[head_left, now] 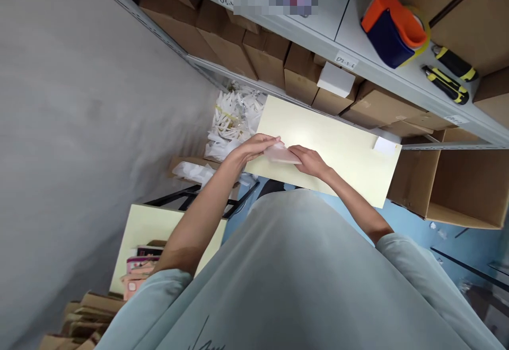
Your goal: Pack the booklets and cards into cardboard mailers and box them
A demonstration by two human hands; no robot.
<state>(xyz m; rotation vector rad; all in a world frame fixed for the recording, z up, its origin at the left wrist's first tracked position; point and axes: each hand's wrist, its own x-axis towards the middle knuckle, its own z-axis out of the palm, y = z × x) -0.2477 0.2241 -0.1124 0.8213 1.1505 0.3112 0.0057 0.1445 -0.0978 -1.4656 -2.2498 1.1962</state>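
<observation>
Between my two hands is a thin, pale pinkish-white packet, held over the left part of a cream-coloured table. My left hand has its fingers closed on the packet's left end. At the right end, my right hand grips it with curled fingers. What the packet contains cannot be made out. A small white box or card lies at the table's right corner, away from both hands.
Grey shelving with brown cartons runs behind the table. A tape dispenser and two yellow-black cutters lie on the shelf. White scraps fill the area left of the table. An open carton stands at right.
</observation>
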